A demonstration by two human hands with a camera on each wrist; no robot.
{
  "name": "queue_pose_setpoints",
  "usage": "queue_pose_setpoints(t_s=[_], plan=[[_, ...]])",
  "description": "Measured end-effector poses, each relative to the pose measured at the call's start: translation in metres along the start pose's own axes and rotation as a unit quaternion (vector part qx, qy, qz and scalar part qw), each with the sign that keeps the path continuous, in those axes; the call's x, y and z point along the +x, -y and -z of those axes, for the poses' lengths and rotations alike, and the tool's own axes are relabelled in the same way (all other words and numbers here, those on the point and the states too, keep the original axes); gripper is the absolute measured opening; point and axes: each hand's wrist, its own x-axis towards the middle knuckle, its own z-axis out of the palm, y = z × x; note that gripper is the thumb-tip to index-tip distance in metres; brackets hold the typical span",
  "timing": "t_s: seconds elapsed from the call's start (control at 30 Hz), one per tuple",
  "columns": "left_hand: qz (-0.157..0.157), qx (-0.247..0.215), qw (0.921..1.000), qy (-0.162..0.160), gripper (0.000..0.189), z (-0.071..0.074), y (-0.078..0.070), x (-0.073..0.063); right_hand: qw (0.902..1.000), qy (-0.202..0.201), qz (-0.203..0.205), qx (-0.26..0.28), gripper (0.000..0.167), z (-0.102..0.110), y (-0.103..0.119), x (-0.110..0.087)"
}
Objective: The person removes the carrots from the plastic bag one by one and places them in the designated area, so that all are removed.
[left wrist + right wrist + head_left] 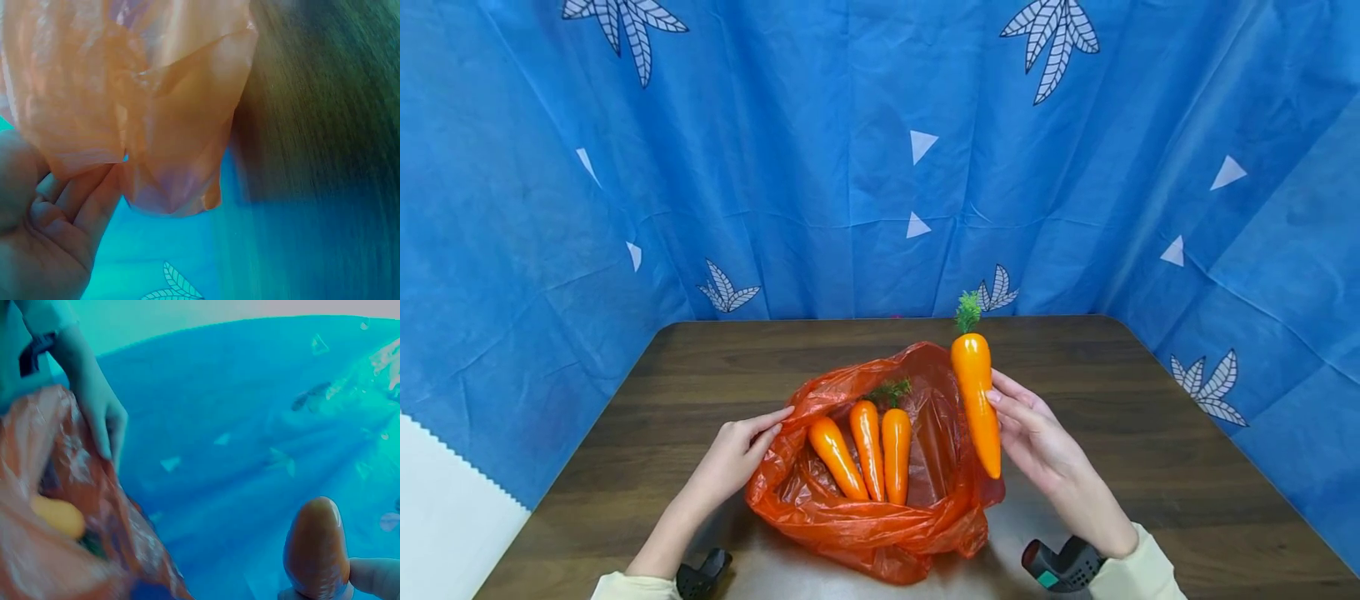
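Note:
A red plastic bag [865, 533] sits with its mouth spread wide, and three glossy orange carrots lie inside, among them the left one [837, 458]. Some green leaf [891, 392] shows behind them. My left hand [730, 454] pinches the bag's left rim between thumb and fingers; the left wrist view has the thin film [181, 106] hanging from those fingers. Another carrot [973, 375], its leafy green top upward, is held by my right hand [1037, 437] at the bag's right edge. In the right wrist view this carrot's orange end [317, 547] stands between the fingers.
The bag rests on a dark wood-grain table [715, 358] with rounded far corners. Blue curtains [820, 167] with white leaf and triangle prints hang behind the table and along both sides. Each wrist wears a black device, such as the right one [1063, 567].

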Motion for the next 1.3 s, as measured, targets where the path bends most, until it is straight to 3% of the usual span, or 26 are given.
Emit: queue_pose_setpoints(t_s=[0.23, 0.3, 0.5, 0.83, 0.97, 1.07, 1.2, 1.3], plan=[[-0.038, -0.015, 0.9971, -0.064, 0.026, -0.005, 0.002, 0.002, 0.9989, 0.004, 0.044, 0.018, 0.036, 0.017, 0.024, -0.004], [-0.041, -0.022, 0.9963, -0.072, 0.025, -0.006, 0.003, 0.002, 0.9985, -0.017, 0.044, 0.027, 0.035, 0.021, 0.030, -0.008], [-0.043, -0.039, 0.9949, -0.082, 0.022, -0.007, 0.006, 0.004, 0.9937, -0.102, 0.033, 0.032, 0.029, 0.038, 0.044, -0.020], [-0.016, -0.064, 0.9948, -0.078, 0.022, -0.008, 0.007, 0.004, 0.9943, -0.089, 0.058, 0.007, 0.033, 0.095, 0.036, -0.025], [-0.006, -0.076, 0.9945, -0.072, 0.021, -0.007, 0.008, 0.003, 0.9913, -0.120, 0.047, -0.029, 0.028, 0.102, 0.033, -0.023], [-0.004, -0.072, 0.9948, -0.073, 0.021, -0.005, 0.009, 0.002, 0.9841, -0.167, 0.024, -0.055, 0.023, 0.103, 0.033, -0.023], [-0.004, -0.057, 0.9947, -0.085, 0.020, -0.002, 0.010, 0.000, 0.9755, -0.204, 0.000, -0.083, 0.037, 0.106, 0.031, -0.020], [-0.009, -0.056, 0.9949, -0.084, 0.020, -0.002, 0.010, 0.000, 0.9735, -0.212, 0.005, -0.087, 0.040, 0.112, 0.030, -0.018]])
